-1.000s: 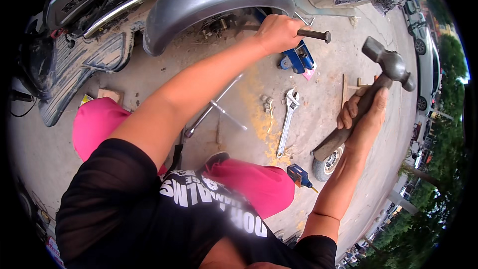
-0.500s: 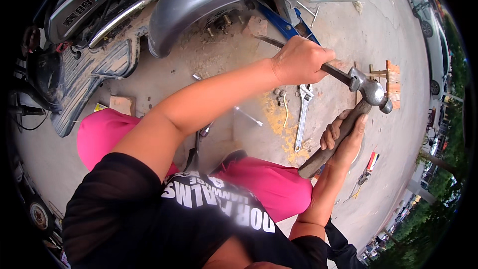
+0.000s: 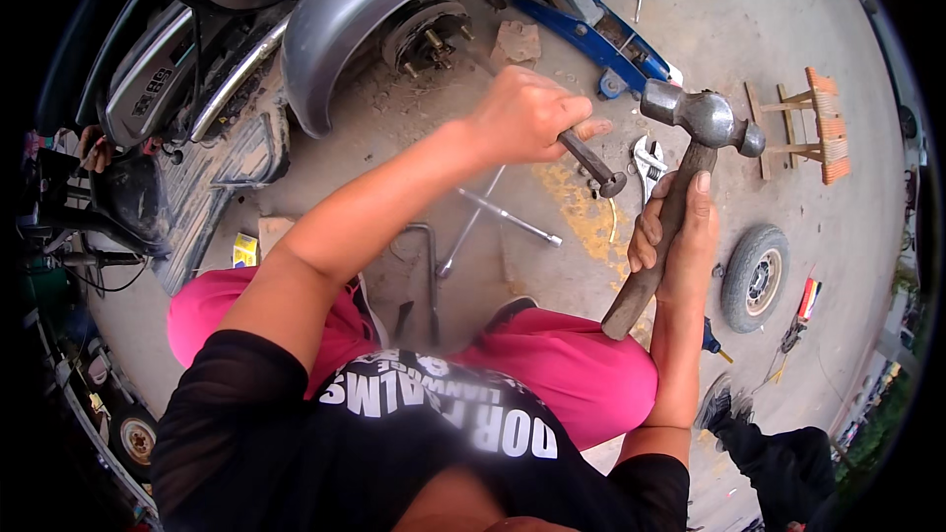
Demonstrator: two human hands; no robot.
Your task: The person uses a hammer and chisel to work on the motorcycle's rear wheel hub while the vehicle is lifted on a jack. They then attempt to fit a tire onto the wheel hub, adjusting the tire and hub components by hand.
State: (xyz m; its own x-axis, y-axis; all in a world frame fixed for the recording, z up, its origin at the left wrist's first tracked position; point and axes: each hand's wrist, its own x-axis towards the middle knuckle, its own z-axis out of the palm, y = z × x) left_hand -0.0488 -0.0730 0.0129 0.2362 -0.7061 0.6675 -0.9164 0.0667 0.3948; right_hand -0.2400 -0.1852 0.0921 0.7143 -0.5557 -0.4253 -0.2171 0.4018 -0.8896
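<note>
My left hand (image 3: pixel 530 116) is closed around a steel chisel (image 3: pixel 583 153). The chisel's mushroomed end sticks out at the right, and its far end, beyond my fist, is blurred. My right hand (image 3: pixel 682 236) grips the wooden handle of a ball-peen hammer (image 3: pixel 702 116). The hammer's head is raised, up and to the right of the chisel's struck end, with a gap between them. Ahead of my left hand, under a grey fender (image 3: pixel 340 25), is a dirty wheel hub (image 3: pixel 431 37) with bare studs and no wheel on it.
A blue floor jack (image 3: pixel 581 34) and a brick (image 3: pixel 517 42) lie beside the hub. An adjustable wrench (image 3: pixel 648 163), cross wrench (image 3: pixel 507 214) and bent bar (image 3: pixel 431 281) are on the ground. At right are a wooden stool (image 3: pixel 823 128), loose wheel (image 3: pixel 757 278) and another person's leg (image 3: pixel 783 463).
The hammer head, earlier right at the chisel's struck end, is now apart from it. My left hand and the chisel have shifted left toward the hub. The view has turned, showing more of the hub.
</note>
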